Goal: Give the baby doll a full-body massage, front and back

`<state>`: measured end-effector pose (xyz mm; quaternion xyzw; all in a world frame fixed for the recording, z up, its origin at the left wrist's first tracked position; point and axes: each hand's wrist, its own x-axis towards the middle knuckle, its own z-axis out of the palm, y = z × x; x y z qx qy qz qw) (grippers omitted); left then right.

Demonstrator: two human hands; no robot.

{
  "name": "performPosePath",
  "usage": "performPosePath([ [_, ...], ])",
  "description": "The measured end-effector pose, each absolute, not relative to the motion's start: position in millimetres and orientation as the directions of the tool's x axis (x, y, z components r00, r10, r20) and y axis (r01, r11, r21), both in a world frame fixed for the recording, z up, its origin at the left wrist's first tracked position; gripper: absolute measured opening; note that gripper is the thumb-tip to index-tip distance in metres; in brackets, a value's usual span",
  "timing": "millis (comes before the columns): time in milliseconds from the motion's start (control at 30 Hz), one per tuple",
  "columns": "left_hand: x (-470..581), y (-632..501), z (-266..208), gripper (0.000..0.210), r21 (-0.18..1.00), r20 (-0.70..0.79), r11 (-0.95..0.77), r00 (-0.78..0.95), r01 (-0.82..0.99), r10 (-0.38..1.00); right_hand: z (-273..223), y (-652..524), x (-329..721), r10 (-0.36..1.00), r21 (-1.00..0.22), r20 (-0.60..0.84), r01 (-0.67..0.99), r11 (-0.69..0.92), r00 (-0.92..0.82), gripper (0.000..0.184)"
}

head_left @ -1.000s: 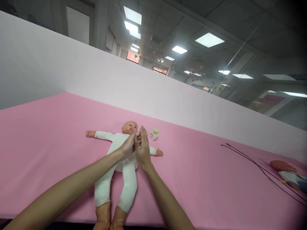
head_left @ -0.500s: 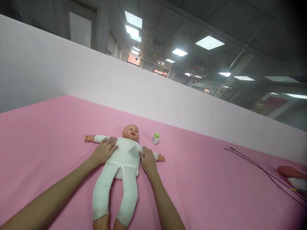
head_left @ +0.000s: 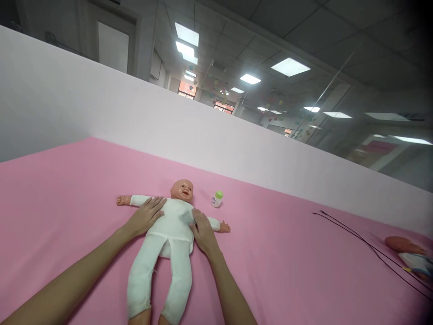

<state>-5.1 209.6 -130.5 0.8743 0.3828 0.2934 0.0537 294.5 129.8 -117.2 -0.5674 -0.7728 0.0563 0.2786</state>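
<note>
A baby doll (head_left: pixel 174 221) with a white cloth body lies on its back on the pink surface (head_left: pixel 270 253), arms spread and head toward the white wall. My left hand (head_left: pixel 147 217) rests flat on the side of its chest and near the upper arm, fingers stretched out. On the other side of the chest lies my right hand (head_left: pixel 204 231), fingers extended along the cloth by the shoulder. Neither hand grips anything. Just past the doll's outstretched arm stands a small clear bottle (head_left: pixel 217 199) with a green cap.
A low white wall (head_left: pixel 216 140) runs along the back of the pink surface. Thin black cables (head_left: pixel 352 232) lie at the right. Beyond them, at the right edge, is another doll (head_left: pixel 404 246), partly cut off and blurred.
My right hand has shifted slightly inward, onto the side of the doll's chest. My left hand stays in place on it. The whole view has moved a little.
</note>
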Motion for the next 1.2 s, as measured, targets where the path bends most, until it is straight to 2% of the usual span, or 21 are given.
performPosePath([
  [67, -9, 211, -130, 0.055, 0.270, 0.466, -0.647, 0.492, 0.713, 0.736, -116, 131, 293, 0.920, -0.380, 0.356, 0.875, 0.301, -0.162, 0.061],
  [167, -20, 214, -125, 0.051, 0.172, 0.467, -0.494, 0.371, 0.852, 0.803, -108, 132, 303, 0.928, -0.284, 0.366, 0.943, 0.176, -0.063, 0.050],
  [267, -35, 216, -117, 0.050, 0.138, 0.450, -0.324, 0.232, 0.936, 0.863, -98, 129, 322, 0.931, -0.197, 0.365, 0.979, 0.044, 0.032, 0.048],
  [400, -55, 216, -105, 0.043, 0.096, 0.339, -0.214, 0.170, 0.972, 0.925, -94, 123, 345, 0.861, -0.152, 0.399, 0.949, -0.277, 0.316, 0.047],
  [500, -69, 216, -97, 0.040, 0.087, 0.241, -0.141, 0.117, 0.986, 0.964, -97, 118, 357, 0.776, -0.089, 0.413, 0.869, -0.486, 0.476, 0.058],
  [567, -77, 216, -92, 0.045, 0.123, 0.204, -0.089, 0.062, 0.988, 0.977, -99, 115, 362, 0.764, -0.104, 0.350, 0.832, -0.544, 0.543, 0.063],
  [667, -83, 217, -88, 0.043, 0.196, 0.168, -0.082, 0.049, 0.977, 0.985, -98, 113, 365, 0.744, -0.222, 0.228, 0.778, -0.588, 0.628, 0.065],
  [767, -85, 218, -88, 0.044, 0.327, 0.166, -0.072, 0.018, 0.942, 0.986, -94, 113, 366, 0.734, -0.366, 0.153, 0.728, -0.580, 0.662, 0.063],
  [867, -86, 223, -92, 0.051, 0.525, 0.206, -0.100, -0.012, 0.845, 0.979, -93, 116, 365, 0.752, -0.601, 0.160, 0.667, -0.439, 0.639, 0.053],
  [933, -87, 229, -96, 0.057, 0.683, 0.260, -0.154, -0.041, 0.714, 0.965, -96, 121, 362, 0.738, -0.789, 0.175, 0.541, -0.290, 0.651, 0.051],
  [1000, -85, 236, -100, 0.068, 0.829, 0.303, -0.209, -0.103, 0.518, 0.947, -100, 126, 356, 0.717, -0.934, 0.121, 0.323, -0.151, 0.686, 0.057],
  [1100, -74, 238, -102, 0.080, 0.961, 0.261, -0.228, -0.242, 0.157, 0.934, -105, 133, 345, 0.735, -1.000, 0.002, 0.005, -0.002, 0.678, 0.064],
  [1200, -55, 233, -103, 0.062, 0.976, 0.178, -0.206, -0.288, -0.069, 0.941, -106, 135, 335, 0.812, -0.988, 0.042, -0.097, 0.120, 0.582, 0.062],
])
